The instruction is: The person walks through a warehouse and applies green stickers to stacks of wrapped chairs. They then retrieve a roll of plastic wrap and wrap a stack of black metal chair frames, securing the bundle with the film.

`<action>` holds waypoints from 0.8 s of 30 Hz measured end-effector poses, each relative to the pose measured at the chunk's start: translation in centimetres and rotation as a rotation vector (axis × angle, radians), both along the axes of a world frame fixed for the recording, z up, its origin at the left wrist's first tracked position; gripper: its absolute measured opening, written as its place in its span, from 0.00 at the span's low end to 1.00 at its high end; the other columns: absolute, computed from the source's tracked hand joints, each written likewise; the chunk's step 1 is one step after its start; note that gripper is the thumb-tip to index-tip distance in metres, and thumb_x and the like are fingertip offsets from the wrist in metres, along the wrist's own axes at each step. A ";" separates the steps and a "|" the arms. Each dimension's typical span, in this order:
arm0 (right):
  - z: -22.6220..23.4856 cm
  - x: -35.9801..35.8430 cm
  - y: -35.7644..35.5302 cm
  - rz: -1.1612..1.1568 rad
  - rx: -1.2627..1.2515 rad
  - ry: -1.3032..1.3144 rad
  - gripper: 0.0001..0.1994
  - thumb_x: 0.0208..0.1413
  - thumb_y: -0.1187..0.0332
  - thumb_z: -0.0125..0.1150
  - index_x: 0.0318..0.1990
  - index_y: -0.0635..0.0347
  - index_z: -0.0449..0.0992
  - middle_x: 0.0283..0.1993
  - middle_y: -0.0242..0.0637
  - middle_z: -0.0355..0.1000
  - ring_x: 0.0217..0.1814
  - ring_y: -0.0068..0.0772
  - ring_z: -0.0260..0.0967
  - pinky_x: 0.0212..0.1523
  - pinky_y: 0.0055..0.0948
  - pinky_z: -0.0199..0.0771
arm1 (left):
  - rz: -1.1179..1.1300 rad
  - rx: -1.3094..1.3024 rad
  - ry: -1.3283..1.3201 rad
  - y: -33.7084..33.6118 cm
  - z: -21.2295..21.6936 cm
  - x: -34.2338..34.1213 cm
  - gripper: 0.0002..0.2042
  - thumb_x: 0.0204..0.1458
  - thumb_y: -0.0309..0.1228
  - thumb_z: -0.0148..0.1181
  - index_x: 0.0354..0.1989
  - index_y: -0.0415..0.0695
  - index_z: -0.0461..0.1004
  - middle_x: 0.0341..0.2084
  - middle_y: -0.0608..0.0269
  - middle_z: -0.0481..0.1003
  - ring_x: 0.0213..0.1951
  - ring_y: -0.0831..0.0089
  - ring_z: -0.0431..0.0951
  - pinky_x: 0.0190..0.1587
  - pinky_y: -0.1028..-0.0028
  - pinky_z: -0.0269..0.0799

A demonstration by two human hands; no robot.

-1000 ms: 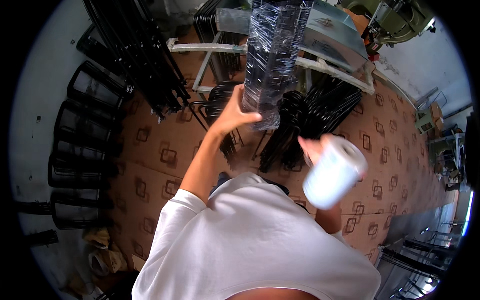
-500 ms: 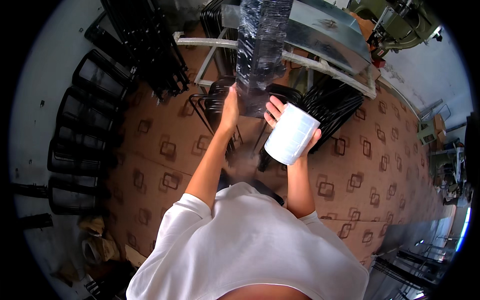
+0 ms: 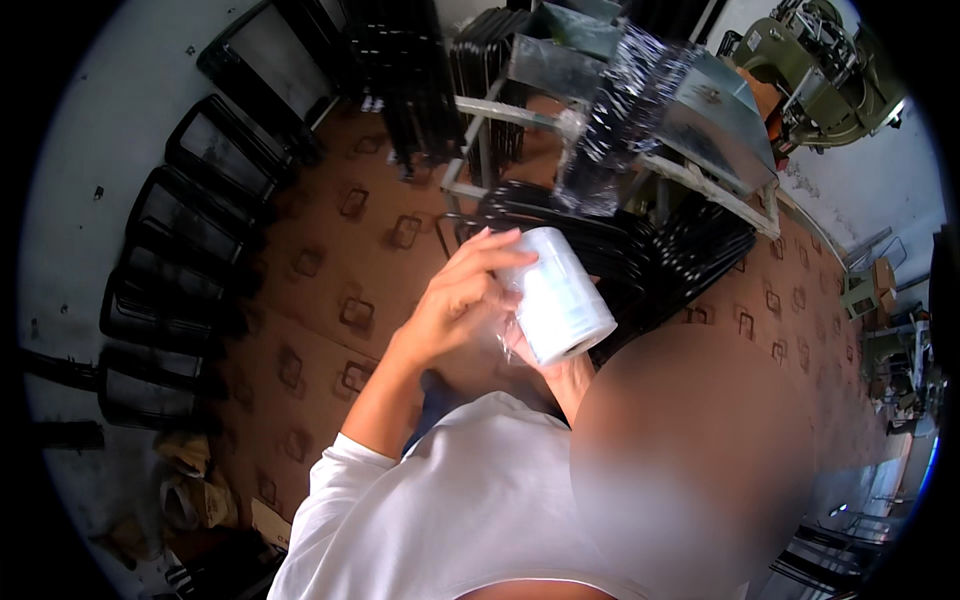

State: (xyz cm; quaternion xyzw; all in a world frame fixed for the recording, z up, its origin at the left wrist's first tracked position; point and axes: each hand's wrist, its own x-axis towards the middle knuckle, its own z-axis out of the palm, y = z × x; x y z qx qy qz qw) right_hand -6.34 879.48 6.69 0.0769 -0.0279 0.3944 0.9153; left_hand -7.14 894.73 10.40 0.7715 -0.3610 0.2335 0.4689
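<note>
A thick white roll of stretch film (image 3: 563, 297) is held in front of me, tilted, with its core opening toward the lower right. My left hand (image 3: 455, 300) has its fingers bent against the roll's upper left side. My right hand (image 3: 562, 378) supports the roll from below and behind; most of its fingers are hidden by it. A loose wisp of clear film shows between the hands. Beyond the roll, a black bundle wrapped in shiny film (image 3: 620, 120) stands over black tubular frames (image 3: 545, 205); neither hand touches it.
Black chair-like frames (image 3: 170, 305) lean along the left wall. A pale metal frame (image 3: 505, 108) and metal sheets (image 3: 715, 125) stand behind the bundle. A green machine (image 3: 815, 75) is at the far right. A blurred round patch covers the lower right.
My left hand has left the wrapped bundle and come to the roll. The roll has turned and shifted slightly left. The view has swung, so the bundle appears farther right.
</note>
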 end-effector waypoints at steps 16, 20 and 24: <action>1.5 -2.9 18.3 -0.773 -0.675 -0.371 0.23 0.53 0.65 0.50 0.56 0.60 0.57 0.57 0.38 0.58 0.60 0.32 0.54 0.60 0.33 0.52 | 0.480 -0.525 0.309 12.4 3.3 -1.1 0.04 0.54 0.23 0.47 0.36 0.39 0.62 0.29 0.67 0.64 0.31 0.81 0.63 0.37 0.83 0.61; 1.4 -4.0 18.6 -0.727 -0.857 -0.672 0.43 0.39 0.63 0.65 0.62 0.59 0.45 0.64 0.34 0.46 0.66 0.32 0.43 0.64 0.35 0.40 | 0.339 -0.546 0.434 14.6 4.1 -0.3 0.07 0.53 0.27 0.49 0.37 0.38 0.65 0.31 0.61 0.67 0.35 0.76 0.67 0.40 0.78 0.63; 1.1 -2.5 18.4 -0.784 -0.956 -0.602 0.44 0.32 0.60 0.71 0.59 0.61 0.52 0.56 0.35 0.55 0.59 0.31 0.52 0.59 0.32 0.50 | -0.158 -0.702 0.668 16.2 3.9 1.3 0.11 0.51 0.27 0.48 0.41 0.36 0.69 0.39 0.59 0.71 0.43 0.73 0.68 0.47 0.75 0.61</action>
